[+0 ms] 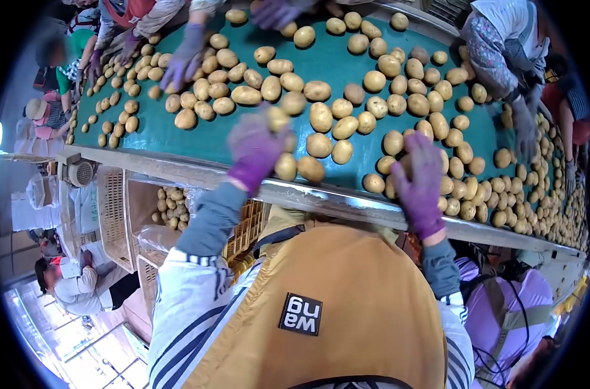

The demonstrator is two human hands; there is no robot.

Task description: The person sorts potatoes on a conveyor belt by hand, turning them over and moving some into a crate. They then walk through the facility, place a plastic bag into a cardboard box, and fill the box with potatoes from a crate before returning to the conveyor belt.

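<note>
Two purple-gloved hands work the near edge of a green conveyor belt (178, 133) covered in smooth, oval, tan potatoes; the left hand (256, 152) curls around one potato (277, 118); the right hand (421, 181) lies flat, fingers spread, on the potatoes (453, 168); a light, rolling grip should avoid bruising; a crate (116, 214) sits below.

Purple gloves cover the left hand (254, 150) and right hand (422, 185); grey cuffs, white navy-striped sleeves, mustard apron bearing a black logo patch
</note>
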